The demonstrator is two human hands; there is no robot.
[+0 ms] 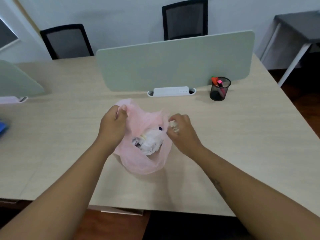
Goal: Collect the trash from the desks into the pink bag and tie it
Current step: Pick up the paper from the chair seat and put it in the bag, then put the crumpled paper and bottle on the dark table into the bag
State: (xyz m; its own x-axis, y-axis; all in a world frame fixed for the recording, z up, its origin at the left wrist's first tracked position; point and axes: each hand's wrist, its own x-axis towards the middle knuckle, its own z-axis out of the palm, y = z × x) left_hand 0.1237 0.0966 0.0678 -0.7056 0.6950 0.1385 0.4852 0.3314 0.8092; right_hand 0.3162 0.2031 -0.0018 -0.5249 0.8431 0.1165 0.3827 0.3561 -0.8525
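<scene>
A thin pink bag (143,161) sits open on the light wooden desk (242,144), straight in front of me. Crumpled white paper trash (150,141) lies inside it, with a dark scrap near the top. My left hand (113,125) pinches the bag's left rim and holds it up. My right hand (180,129) is curled at the bag's right rim, gripping a small pale crumpled scrap (174,126); whether it also pinches the rim I cannot tell.
A pale green divider panel (173,61) stands across the desk behind the bag, with a white cable box (171,91) at its foot. A black mesh pen cup (220,89) holds markers at the right. Two black chairs (185,18) stand beyond. Something blue (3,127) lies far left.
</scene>
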